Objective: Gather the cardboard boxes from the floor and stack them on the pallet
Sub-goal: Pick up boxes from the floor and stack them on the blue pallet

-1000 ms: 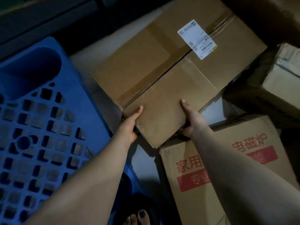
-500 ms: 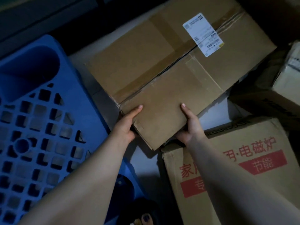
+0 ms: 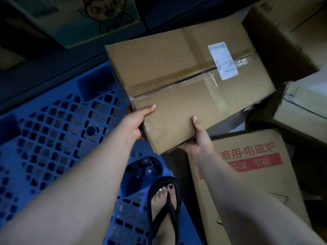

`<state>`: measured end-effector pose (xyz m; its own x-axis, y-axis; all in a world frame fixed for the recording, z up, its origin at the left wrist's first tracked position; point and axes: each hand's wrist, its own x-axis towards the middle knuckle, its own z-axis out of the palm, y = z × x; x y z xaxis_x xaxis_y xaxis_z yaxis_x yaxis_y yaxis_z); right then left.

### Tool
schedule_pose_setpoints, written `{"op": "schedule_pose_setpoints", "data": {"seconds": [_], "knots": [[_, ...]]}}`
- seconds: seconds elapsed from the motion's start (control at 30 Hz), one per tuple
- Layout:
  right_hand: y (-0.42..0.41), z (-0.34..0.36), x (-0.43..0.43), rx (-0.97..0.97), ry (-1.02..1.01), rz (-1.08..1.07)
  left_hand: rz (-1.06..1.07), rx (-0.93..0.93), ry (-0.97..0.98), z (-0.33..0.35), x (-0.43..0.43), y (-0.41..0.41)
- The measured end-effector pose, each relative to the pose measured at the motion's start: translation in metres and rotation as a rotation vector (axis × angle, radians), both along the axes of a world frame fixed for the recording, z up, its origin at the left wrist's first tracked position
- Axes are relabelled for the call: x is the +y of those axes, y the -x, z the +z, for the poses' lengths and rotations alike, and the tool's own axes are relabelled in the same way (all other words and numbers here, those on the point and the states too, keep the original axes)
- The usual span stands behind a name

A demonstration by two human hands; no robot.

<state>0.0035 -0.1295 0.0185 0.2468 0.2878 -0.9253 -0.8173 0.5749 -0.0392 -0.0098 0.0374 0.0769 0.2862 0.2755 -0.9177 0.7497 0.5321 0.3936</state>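
A brown taped cardboard box [image 3: 177, 82] with a white label is held off the floor, its left part above the edge of the blue plastic pallet [image 3: 44, 138]. My left hand [image 3: 136, 122] grips its near left corner, thumb on top. My right hand [image 3: 198, 138] holds its near edge from below, thumb on the lid. A second box with red Chinese print [image 3: 256, 174] lies on the floor under my right forearm.
More cardboard boxes [image 3: 300, 110] crowd the right and far right. A box with a cartoon picture [image 3: 85, 18] stands at the back left. My foot in a black sandal [image 3: 164, 206] rests on the pallet's near edge.
The taped box has come up off the floor and swung left toward the pallet, with both hands still on its near end. The view has shifted, bringing my foot into sight.
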Motion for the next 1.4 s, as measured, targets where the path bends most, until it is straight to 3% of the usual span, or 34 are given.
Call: {"op": "schedule_pose_setpoints", "data": {"seconds": [0.2, 0.4, 0.63, 0.77, 0.87, 0.93, 1.0, 1.03, 1.1, 1.17, 1.3, 1.4], "knots": [[0.092, 0.074, 0.029, 0.085, -0.205, 0.001, -0.017, -0.022, -0.201, 0.08, 0.034, 0.084], [0.188, 0.136, 0.019, 0.124, -0.227, 0.11, 0.044, -0.038, -0.287, 0.143, 0.021, 0.201], [0.295, 0.135, 0.072, 0.168, -0.161, 0.155, 0.125, -0.016, -0.247, 0.125, 0.083, 0.316], [0.34, 0.106, 0.14, 0.236, 0.045, 0.125, 0.129, 0.065, -0.376, 0.08, 0.136, 0.367], [0.356, 0.08, 0.176, 0.165, 0.185, 0.502, 0.09, 0.265, -0.42, 0.048, 0.158, 0.402], [0.347, 0.063, 0.179, 0.281, 0.332, 0.53, 0.045, 0.32, -0.445, 0.031, 0.165, 0.418], [0.328, 0.055, 0.159, -0.096, 0.72, 0.999, -0.005, 0.355, -0.509, 0.018, 0.166, 0.427], [0.311, 0.051, 0.143, -0.15, 0.862, 0.955, -0.015, 0.364, -0.533, 0.014, 0.164, 0.427], [0.277, 0.034, 0.1, -0.024, 1.015, 0.505, -0.014, 0.345, -0.556, 0.004, 0.158, 0.422], [0.243, 0.034, 0.064, -0.026, 1.179, 0.564, -0.009, 0.307, -0.562, -0.003, 0.153, 0.412], [0.182, 0.013, 0.011, -0.179, 1.27, 0.948, -0.009, 0.285, -0.555, -0.03, 0.153, 0.404], [0.171, 0.001, -0.008, -0.337, 1.055, 0.933, -0.019, 0.336, -0.571, -0.054, 0.149, 0.414]]}}
